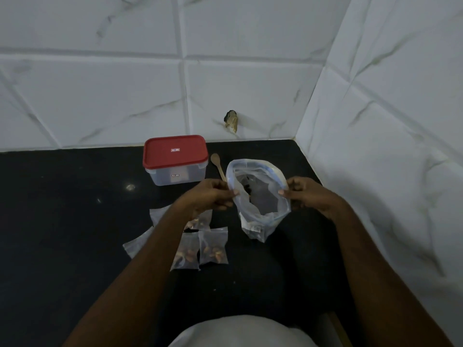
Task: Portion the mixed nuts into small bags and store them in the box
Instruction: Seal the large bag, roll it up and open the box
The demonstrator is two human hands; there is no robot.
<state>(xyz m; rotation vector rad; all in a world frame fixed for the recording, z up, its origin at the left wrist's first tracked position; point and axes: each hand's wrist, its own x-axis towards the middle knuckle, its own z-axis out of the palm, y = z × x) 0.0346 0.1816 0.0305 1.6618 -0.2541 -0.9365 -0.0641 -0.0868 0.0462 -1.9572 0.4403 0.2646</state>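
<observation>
My left hand (213, 196) pinches the rim of the large bag (255, 229) at its 9 o'clock edge. My right hand (309, 196) pinches the same rim at 3 o'clock, fingers curled. Between them the mouth is held wide. The contents inside read as dark shapes only (too dim to identify as nuts). Whether the bag's base rests on the surface, I cannot tell.

Surface: a black, glossy countertop (62, 209) with small light reflections at 9 o'clock from my left hand.

Items on it, taken from the large bag:
- 10 o'clock: the box (175, 176), clear-walled, red lid (175, 152) seated on it.
- 11 o'clock: a wooden spoon (217, 165) lying flat between box and bag, bowl pointing away from me.
- 7 to 8 o'clock: small bags (213, 249), partly covered by my left forearm. Three show nuts; two further left look flat.

Room: white tiled walls (100, 96) with grey veining stand at 12 and 3 o'clock and meet in a corner at about 1 o'clock. A dark ragged mark (231, 121) sits low on the far wall at 12 o'clock, nature undetermined.
</observation>
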